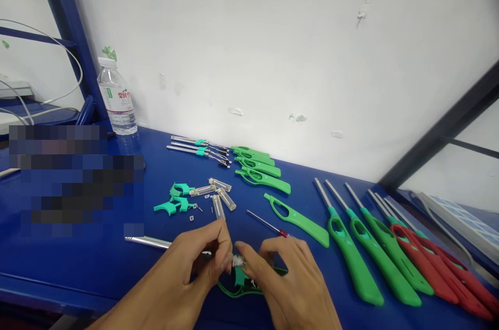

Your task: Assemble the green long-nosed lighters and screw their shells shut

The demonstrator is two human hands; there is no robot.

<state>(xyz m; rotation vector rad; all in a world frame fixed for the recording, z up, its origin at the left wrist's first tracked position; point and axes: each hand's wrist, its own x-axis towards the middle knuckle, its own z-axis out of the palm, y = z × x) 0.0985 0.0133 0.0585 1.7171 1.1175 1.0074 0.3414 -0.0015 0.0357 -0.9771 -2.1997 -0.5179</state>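
Near the table's front edge, my left hand [205, 262] is closed, thumb and forefinger pinched at the left end of a small pale piece [237, 261]. My right hand [286, 273] closes on the right side of that same piece, its fingertips bent round it. Below and between the hands lies a green lighter shell [234, 294], partly hidden by the right hand, with a teal part [239, 277] in it. A metal tube [148, 241] sticks out to the left from behind my left hand.
Beyond the hands lie clear fuel tanks [226, 199], teal triggers [181, 204], a screwdriver [267, 222], green shell halves [298, 220] and tube assemblies [187, 147]. Several green [356, 262] and red lighters [424, 265] line the right. A bottle [117, 96] stands back left.
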